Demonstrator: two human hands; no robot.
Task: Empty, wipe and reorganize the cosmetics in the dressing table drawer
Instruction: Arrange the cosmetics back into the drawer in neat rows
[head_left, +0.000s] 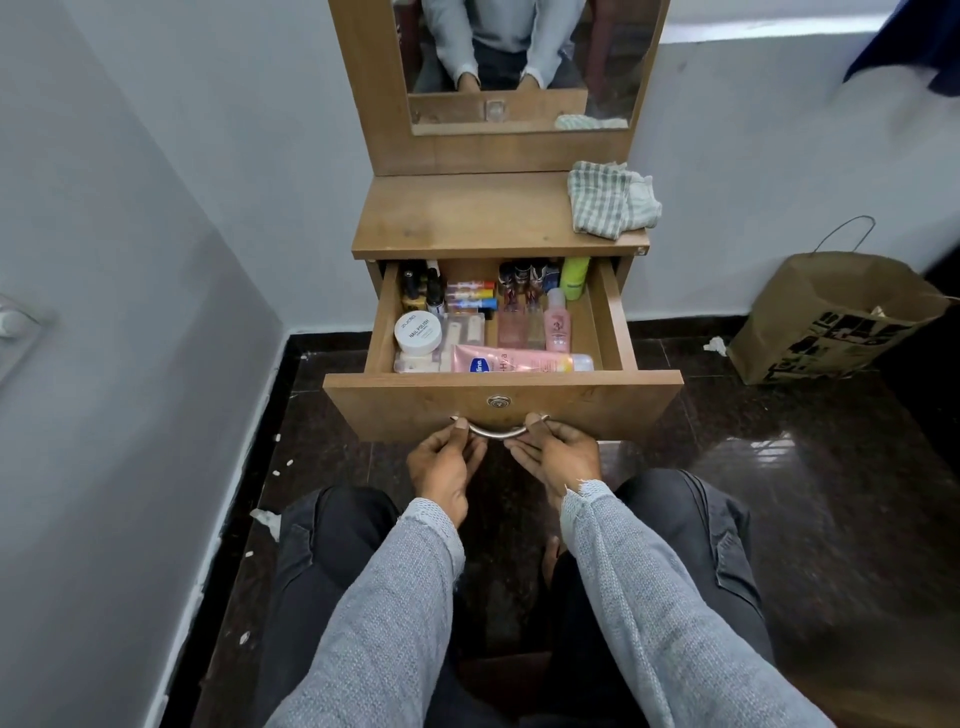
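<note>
Dark polished floor tiles run beneath the wooden dressing table, where the left hand (448, 464) and right hand (557, 453) both curl their fingers round the curved metal handle (496, 432) of the open drawer (503, 399). Inside lie a pink lotion tube (511, 358), a white nail polish remover jar (417, 332), a pink bottle (558, 324) and a green bottle (575, 278); small bottles at the back are partly hidden under the surface (467, 215). A striped cloth (608, 200) lies on its right corner. The mirror (519, 62) is cut off above. A brown paper bag (831, 322) stands by the white wall.
</note>
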